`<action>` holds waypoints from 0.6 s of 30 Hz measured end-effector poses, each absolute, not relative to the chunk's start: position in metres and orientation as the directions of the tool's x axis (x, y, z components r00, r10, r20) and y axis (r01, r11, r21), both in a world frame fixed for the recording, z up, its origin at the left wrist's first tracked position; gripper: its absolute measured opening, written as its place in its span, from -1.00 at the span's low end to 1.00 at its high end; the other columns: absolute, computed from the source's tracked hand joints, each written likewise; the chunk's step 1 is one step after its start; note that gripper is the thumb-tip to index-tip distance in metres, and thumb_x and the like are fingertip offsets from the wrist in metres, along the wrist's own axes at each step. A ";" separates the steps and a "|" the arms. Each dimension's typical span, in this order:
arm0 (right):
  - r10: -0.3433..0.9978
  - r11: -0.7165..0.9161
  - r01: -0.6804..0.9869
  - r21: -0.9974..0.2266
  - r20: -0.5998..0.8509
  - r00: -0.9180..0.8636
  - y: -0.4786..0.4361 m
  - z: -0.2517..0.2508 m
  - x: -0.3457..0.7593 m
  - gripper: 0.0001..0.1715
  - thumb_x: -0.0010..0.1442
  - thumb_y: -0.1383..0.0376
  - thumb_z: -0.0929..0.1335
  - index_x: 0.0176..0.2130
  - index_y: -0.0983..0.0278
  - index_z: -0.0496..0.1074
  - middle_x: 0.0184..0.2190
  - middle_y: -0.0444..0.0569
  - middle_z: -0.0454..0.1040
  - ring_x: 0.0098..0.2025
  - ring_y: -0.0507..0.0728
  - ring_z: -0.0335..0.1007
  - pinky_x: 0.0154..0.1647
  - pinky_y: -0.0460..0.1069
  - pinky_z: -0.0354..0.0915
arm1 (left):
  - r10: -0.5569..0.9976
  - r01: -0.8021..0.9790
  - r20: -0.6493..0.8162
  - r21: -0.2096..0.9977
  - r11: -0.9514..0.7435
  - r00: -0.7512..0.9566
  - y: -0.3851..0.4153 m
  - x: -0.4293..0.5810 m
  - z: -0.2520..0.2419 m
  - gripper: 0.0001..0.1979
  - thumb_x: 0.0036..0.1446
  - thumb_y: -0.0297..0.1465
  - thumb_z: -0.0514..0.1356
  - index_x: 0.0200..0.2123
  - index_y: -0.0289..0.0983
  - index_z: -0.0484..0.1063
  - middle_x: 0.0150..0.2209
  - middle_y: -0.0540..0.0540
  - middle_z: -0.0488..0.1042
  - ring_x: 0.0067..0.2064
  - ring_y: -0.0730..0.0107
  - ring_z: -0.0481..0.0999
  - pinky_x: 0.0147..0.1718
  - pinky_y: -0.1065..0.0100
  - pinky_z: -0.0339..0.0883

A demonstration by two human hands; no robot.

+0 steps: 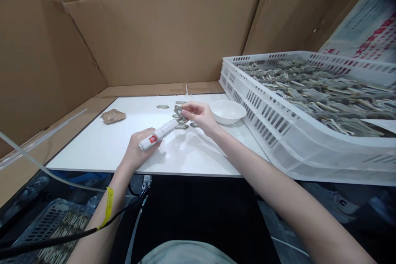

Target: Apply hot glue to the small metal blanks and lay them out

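My left hand (139, 148) is closed around a thick white pen-shaped tool (159, 134) with a red label, its tip pointing up and to the right. Between the thumb and fingers of my right hand (201, 115) is a small grey-green elongated ring-like piece (178, 111). It is close to the tool's tip; whether they touch I cannot tell. Several similar pieces lie on the white board (185, 156) under and around my fingers, among them one at the back left (162, 107) and one nearer me (182, 126).
A white bowl (229, 121) stands right of my right hand, beside a big white perforated crate (266, 121) full of similar pieces. A torn brown scrap (113, 116) lies at left. Cardboard walls (173, 33) enclose the board. Below left, a black cable (74, 236) crosses my forearm above a filled basket (40, 225).
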State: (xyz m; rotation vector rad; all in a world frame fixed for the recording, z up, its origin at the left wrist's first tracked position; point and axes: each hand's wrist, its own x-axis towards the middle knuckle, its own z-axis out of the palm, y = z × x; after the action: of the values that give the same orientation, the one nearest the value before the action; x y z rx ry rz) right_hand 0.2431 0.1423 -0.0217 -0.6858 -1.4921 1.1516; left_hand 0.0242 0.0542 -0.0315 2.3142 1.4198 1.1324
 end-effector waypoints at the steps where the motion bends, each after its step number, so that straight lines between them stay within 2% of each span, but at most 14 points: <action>1: 0.882 0.366 -0.156 -0.917 0.395 -0.257 0.142 -0.021 0.243 -0.71 -0.09 0.11 0.50 -0.35 0.22 0.55 -0.45 -0.08 0.50 -0.43 0.05 0.35 -0.39 0.00 0.32 | 0.829 0.677 0.504 0.524 -0.517 0.243 0.054 0.024 -0.031 -0.75 0.12 -0.44 0.17 -0.55 -0.24 0.16 -0.56 0.08 0.22 -0.54 0.52 0.19 -0.55 0.47 0.10; 9: 0.878 0.368 -0.176 -0.913 0.404 -0.258 0.142 -0.022 0.243 -0.69 -0.10 0.10 0.51 -0.35 0.23 0.54 -0.45 -0.08 0.48 -0.42 0.07 0.36 -0.38 0.02 0.33 | 0.821 0.691 0.508 0.494 -0.527 0.263 0.056 0.023 -0.033 -0.73 0.13 -0.44 0.16 -0.55 -0.24 0.14 -0.57 0.09 0.20 -0.54 0.53 0.18 -0.53 0.47 0.10; 18: 0.870 0.402 -0.113 -0.909 0.417 -0.263 0.145 -0.025 0.244 -0.69 -0.03 0.13 0.48 -0.30 0.26 0.53 -0.44 -0.07 0.48 -0.43 0.03 0.35 -0.40 -0.01 0.33 | 0.831 0.687 0.496 0.514 -0.514 0.251 0.055 0.024 -0.032 -0.75 0.13 -0.44 0.16 -0.54 -0.24 0.16 -0.56 0.09 0.23 -0.53 0.53 0.21 -0.51 0.48 0.12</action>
State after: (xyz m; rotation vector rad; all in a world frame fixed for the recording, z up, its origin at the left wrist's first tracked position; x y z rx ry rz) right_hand 0.2438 0.1453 -0.0250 -0.6983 -1.5422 1.1021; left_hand 0.0237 0.0545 -0.0317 2.3259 1.4322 1.1108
